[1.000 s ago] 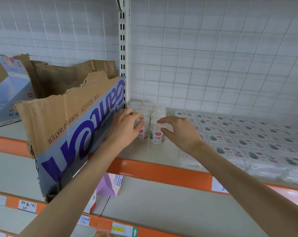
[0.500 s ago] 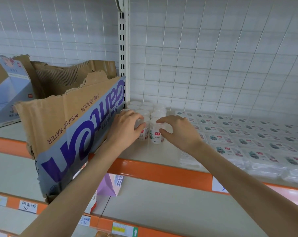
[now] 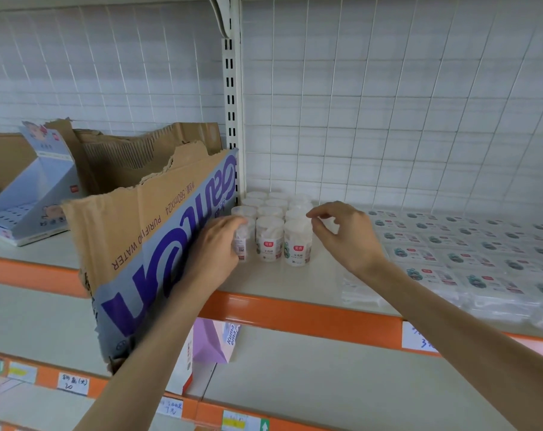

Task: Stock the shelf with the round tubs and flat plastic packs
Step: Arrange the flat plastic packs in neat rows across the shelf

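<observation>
Several round clear tubs (image 3: pixel 270 236) with white lids stand in rows on the shelf (image 3: pixel 282 279), beside the upright post. My left hand (image 3: pixel 215 247) grips the front left tub (image 3: pixel 242 241), fingers wrapped round its side. My right hand (image 3: pixel 341 234) hovers just right of the front right tub (image 3: pixel 297 244), its fingers loosely curled and holding nothing. Flat plastic packs (image 3: pixel 450 253) lie in rows across the right part of the shelf.
A torn cardboard water carton (image 3: pixel 145 244) leans over the shelf edge to the left of my left hand. A blue display box (image 3: pixel 30 194) and more cardboard (image 3: pixel 133 154) sit further left. Orange shelf rails (image 3: pixel 295 318) carry paper price tags; a purple carton (image 3: pixel 211 340) stands below.
My right hand has lifted off the front right tub and drawn slightly right. My left hand stays on the front left tub.
</observation>
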Motion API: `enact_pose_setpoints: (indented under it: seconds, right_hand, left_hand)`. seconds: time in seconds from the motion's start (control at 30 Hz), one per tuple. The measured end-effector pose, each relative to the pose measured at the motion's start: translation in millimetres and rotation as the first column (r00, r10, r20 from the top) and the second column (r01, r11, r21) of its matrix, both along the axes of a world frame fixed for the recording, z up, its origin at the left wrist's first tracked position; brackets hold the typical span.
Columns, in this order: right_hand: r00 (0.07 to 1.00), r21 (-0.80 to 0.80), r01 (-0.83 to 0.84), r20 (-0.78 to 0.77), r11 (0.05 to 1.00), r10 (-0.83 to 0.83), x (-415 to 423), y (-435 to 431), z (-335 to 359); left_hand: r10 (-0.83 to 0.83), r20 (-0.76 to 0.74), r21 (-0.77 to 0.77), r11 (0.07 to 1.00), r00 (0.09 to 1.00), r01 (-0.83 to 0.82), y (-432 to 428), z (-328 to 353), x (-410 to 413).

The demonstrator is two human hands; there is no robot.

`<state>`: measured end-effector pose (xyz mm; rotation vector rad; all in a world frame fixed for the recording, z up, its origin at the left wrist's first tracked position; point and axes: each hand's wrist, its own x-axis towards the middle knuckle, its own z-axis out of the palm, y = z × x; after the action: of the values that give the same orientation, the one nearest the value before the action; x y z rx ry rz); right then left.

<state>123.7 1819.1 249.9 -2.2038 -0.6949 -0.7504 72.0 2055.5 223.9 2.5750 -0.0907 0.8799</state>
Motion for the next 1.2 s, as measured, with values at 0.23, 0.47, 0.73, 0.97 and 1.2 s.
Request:
enact_pose_setpoints:
  seconds: [0.23, 0.47, 0.73, 0.97, 1.2]
  right_hand:
    - [1.0, -0.258, -0.007, -0.01, 0.966, 0.004, -4, 2, 0]
    - [0.999, -0.32, -0.014, -0.038, 0.947, 0.001, -3, 3, -2]
    - [0.999, -0.364, -0.027, -0.053, 0.931, 0.009, -3, 3, -2]
    - [0.999, -0.378, -0.032, -0.05, 0.925, 0.014, -3, 4, -1]
    - [0.995, -0.298, -0.061, -0.089, 0.952, 0.036, -3, 4, -1]
  left_hand:
    - [0.023, 0.045, -0.019, 1.0, 0.999, -0.023, 5, 5, 3]
    - [0.055, 0.074, 0.073, 0.995, 0.996, -0.061, 1, 5, 5]
    - [0.024, 0.075, 0.028, 0.999, 0.997, -0.026, 3, 5, 7]
    - [0.025, 0.021, -0.058, 0.998, 0.999, -0.023, -1, 8, 7]
    - [0.036, 0.035, -0.064, 0.997, 0.999, -0.034, -3, 14, 2]
